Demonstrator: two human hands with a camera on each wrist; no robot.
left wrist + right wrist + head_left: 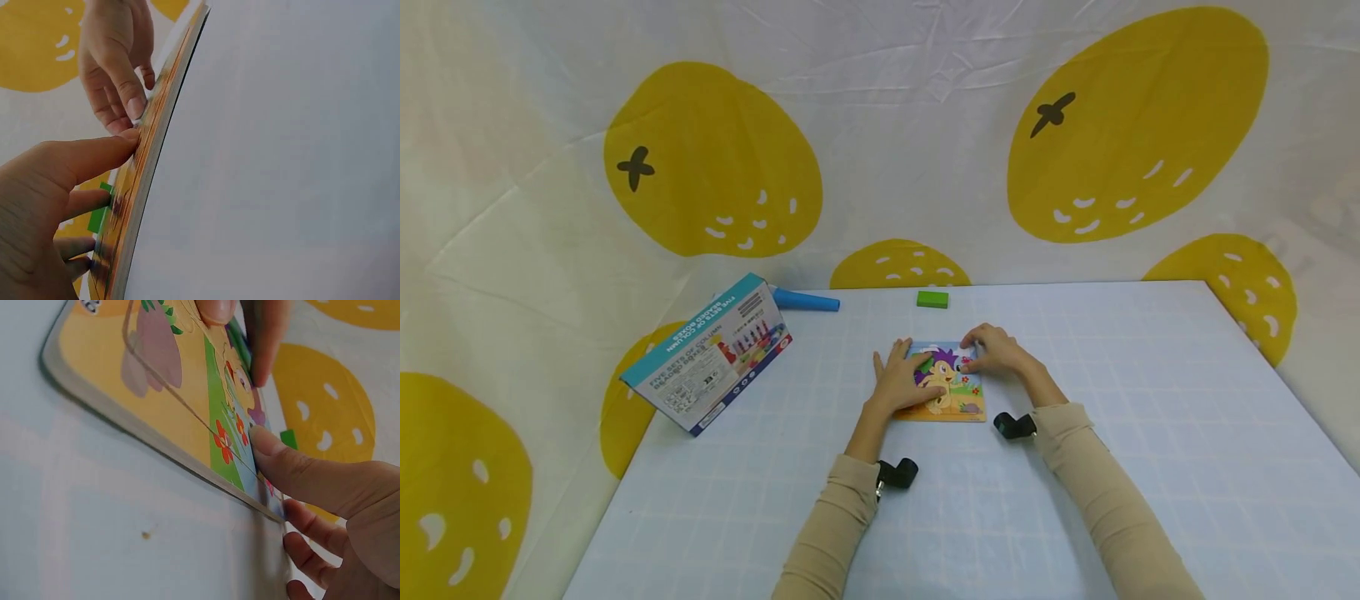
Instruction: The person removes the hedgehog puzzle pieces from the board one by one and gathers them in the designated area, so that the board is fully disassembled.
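Observation:
A thin jigsaw puzzle board [973,408] with a cartoon hedgehog picture lies flat on the table, and cut lines run across its face [181,375]. My left hand [897,385] rests over the board's left part, fingers and thumb spread and fairly straight, with the thumb on the picture. At the upper right corner, my right hand [997,350] grips the board. Its thumb [300,475] lies on the picture while the other fingers bend at the far edge. From the left wrist, the board [147,169] shows nearly edge-on, its underside hidden.
A tilted cardboard box [715,358] stands at the table's left, with a blue cone-shaped thing [808,301] partly behind it. Beyond the puzzle lies a green block [932,299] near the back edge. A patterned curtain [917,167] hangs behind the table.

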